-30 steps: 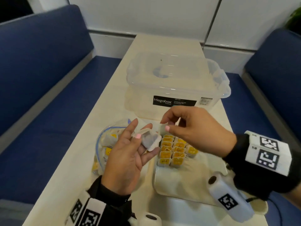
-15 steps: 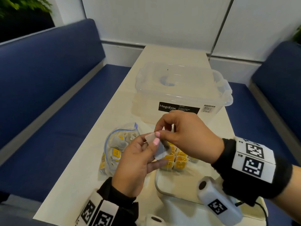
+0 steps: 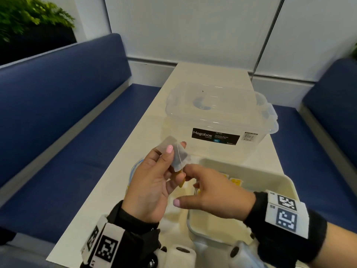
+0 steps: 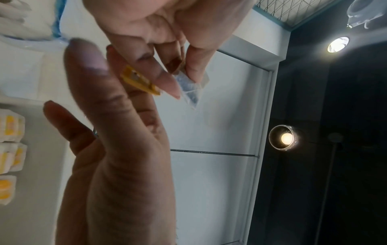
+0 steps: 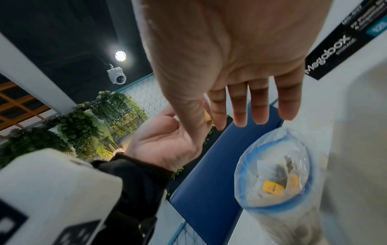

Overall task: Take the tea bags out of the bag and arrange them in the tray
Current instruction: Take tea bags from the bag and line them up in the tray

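Pinching one tea bag [image 3: 178,156] between thumb and fingers of the left hand [image 3: 150,188], held it raised above the counter [image 3: 133,171], between the plastic bag [image 5: 276,165] on the left and the tray [image 3: 280,182] on the right. Probably lifted that high to sort out string and paper in free air. Closed the right hand [image 3: 212,192] grip, thumb against forefinger, on the yellow tag [image 4: 139,81] just under the pouch, seemingly to tidy it before setting the pouch down; held the other right fingers straight. Set the tray near and right, with rows of tea bags [image 4: 10,126] already side by side at its far end, yellow showing, presumably as a pattern for the next one. Found more pouches in the plastic bag, mouth open for easy reach. Parked a lidded clear storage box [image 3: 218,117] at the far side, out of the way. Read "Megabox" in white on its black label; could not read the smaller lines or the price sticker beside it. Wore square black-and-white markers on the wristbands [image 3: 286,213], without legible words.
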A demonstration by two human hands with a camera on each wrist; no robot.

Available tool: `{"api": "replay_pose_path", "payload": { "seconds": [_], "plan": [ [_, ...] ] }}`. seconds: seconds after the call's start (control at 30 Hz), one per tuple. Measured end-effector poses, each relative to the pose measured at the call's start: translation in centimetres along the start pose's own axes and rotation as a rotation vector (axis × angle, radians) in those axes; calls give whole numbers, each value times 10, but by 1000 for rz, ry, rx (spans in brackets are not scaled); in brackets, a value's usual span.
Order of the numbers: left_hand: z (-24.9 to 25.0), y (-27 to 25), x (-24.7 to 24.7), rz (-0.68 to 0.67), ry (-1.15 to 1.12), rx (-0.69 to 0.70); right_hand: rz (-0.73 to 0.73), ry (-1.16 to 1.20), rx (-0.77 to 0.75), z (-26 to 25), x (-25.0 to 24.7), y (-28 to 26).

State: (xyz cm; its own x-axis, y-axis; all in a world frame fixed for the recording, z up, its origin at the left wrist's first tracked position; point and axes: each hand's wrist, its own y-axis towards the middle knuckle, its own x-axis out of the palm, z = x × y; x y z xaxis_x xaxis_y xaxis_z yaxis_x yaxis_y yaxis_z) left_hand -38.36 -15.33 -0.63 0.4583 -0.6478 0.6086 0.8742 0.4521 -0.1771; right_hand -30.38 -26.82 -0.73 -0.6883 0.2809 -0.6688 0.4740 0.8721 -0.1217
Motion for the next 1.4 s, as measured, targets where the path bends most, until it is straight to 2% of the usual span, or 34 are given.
{"api": "replay_pose_path", "payload": {
  "seconds": [0.13, 0.3, 0.5, 0.7, 0.87, 0.97, 1.03, 1.17, 1.27, 1.33, 1.4],
  "plan": [
    [-2, -1, -1, 1, 19, 14, 75, 90, -39, 0, 9, 1],
    [-2, 0, -6, 29, 115, 92, 74, 119, 0, 9, 10, 1],
    [-12, 8, -27, 156, 465, 282, 9, 369, 31, 5, -16, -12],
    [-24, 6, -29, 49, 662, 310, 74, 476, 133, -15, -58, -5],
    [-22, 1, -21, 14, 597, 330, 122, 369, 213, -13, -54, 7],
    [-10, -1, -16, -22, 536, 461, 32, 268, 124, -11, -40, 3],
    [0, -3, -17, -84, 577, 569, 12, 187, 33, -16, -35, 1],
    [8, -5, -22, -152, 868, 676, 190, -61, -174, -23, -30, 7],
    [7, -7, -25, -154, 961, 702, 299, -90, -259, -20, -32, 10],
    [5, -6, -26, -89, 904, 639, 362, -116, -296, -20, -33, 9],
    [6, -7, -23, -13, 661, 384, 411, -167, -325, -22, -32, 8]
  ]
}}
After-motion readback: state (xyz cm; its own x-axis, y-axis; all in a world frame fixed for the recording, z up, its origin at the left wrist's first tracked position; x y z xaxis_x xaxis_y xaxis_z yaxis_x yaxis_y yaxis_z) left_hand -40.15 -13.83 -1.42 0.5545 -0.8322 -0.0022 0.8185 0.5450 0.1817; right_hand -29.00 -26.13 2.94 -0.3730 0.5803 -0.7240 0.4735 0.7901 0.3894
